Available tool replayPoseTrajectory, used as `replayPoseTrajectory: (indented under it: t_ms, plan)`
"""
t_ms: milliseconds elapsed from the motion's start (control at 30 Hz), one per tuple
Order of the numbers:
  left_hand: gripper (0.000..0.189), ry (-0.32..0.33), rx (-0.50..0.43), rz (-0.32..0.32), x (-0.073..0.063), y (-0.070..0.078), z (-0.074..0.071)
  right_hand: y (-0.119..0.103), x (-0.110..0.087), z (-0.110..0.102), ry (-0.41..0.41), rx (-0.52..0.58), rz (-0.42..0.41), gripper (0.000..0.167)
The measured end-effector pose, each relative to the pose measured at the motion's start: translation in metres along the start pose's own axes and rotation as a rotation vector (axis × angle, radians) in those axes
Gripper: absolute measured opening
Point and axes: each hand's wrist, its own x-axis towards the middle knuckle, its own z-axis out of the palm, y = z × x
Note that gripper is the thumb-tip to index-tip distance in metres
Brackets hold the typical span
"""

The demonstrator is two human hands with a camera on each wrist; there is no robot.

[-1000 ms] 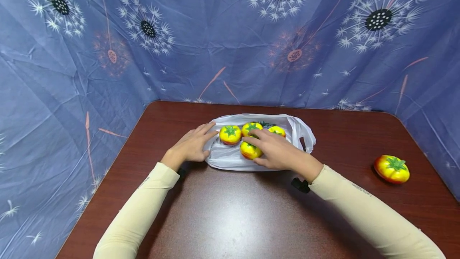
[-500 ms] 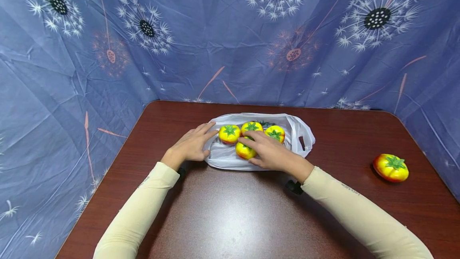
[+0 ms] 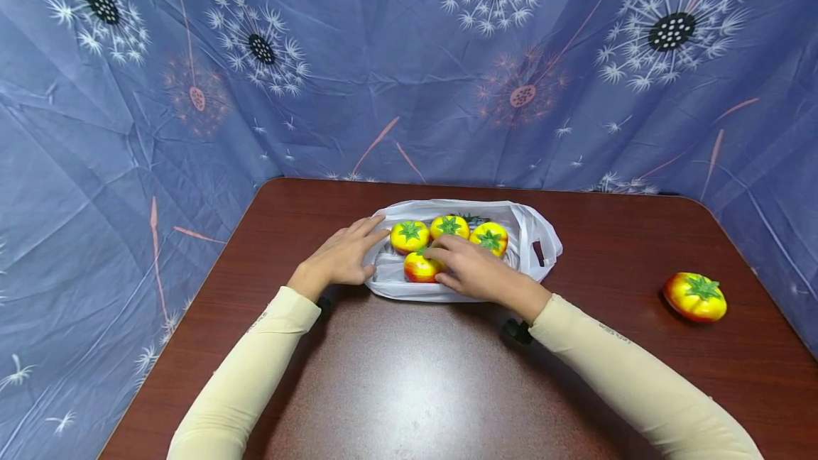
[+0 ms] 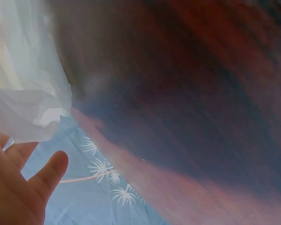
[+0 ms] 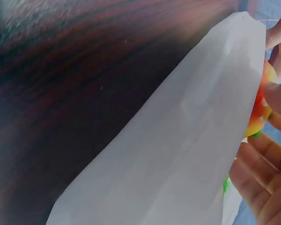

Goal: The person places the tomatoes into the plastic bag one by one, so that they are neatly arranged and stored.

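A white plastic bag (image 3: 447,292) lies spread open near the far side of the table, several yellow-and-red toy tomatoes in it. My right hand (image 3: 476,268) reaches over its front edge and holds the front tomato (image 3: 418,267) by its right side. The right wrist view shows the thumb and index finger against that tomato (image 5: 258,110), half hidden by the bag wall (image 5: 178,122). At the bag's left end, my left hand (image 3: 341,255) rests with fingers extended along the rim, thumb apart. Three other tomatoes, one at left (image 3: 410,236), sit behind.
Another tomato (image 3: 695,297) lies alone on the right part of the brown table (image 3: 409,375). A dark thing with green leaves (image 3: 469,219) shows at the bag's back. A blue dandelion-print cloth (image 3: 383,55) hangs behind and at the sides.
My right hand has moved left inside the bag, carrying the front tomato left. The right rear tomato is now uncovered. My left hand has stayed in place.
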Motion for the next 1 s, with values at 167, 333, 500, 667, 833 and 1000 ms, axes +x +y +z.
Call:
replayPoseTrajectory:
  t_ms: [167,333,500,667,833,1000]
  plan:
    - [0.075,0.010,0.000,0.003,0.000,0.001,-0.001,-0.003,0.004,0.001,-0.018,0.018,0.009,0.036]
    - [0.075,-0.001,-0.004,-0.007,0.000,0.001,-0.001,-0.008,0.006,0.004,-0.058,0.016,0.016,0.033]
    - [0.076,-0.009,-0.013,-0.018,0.000,0.001,-0.002,-0.010,0.007,0.008,-0.080,0.035,0.019,0.033]
    - [0.075,-0.006,-0.019,-0.016,-0.001,0.002,-0.001,-0.009,0.006,0.013,-0.087,0.076,0.049,0.043]
    - [0.074,0.000,-0.016,-0.014,-0.002,0.002,-0.001,-0.008,0.004,0.013,-0.061,0.072,0.034,0.044]
    - [0.074,0.002,-0.015,-0.013,-0.002,0.002,-0.001,-0.004,0.004,0.009,0.001,0.017,0.050,0.042]
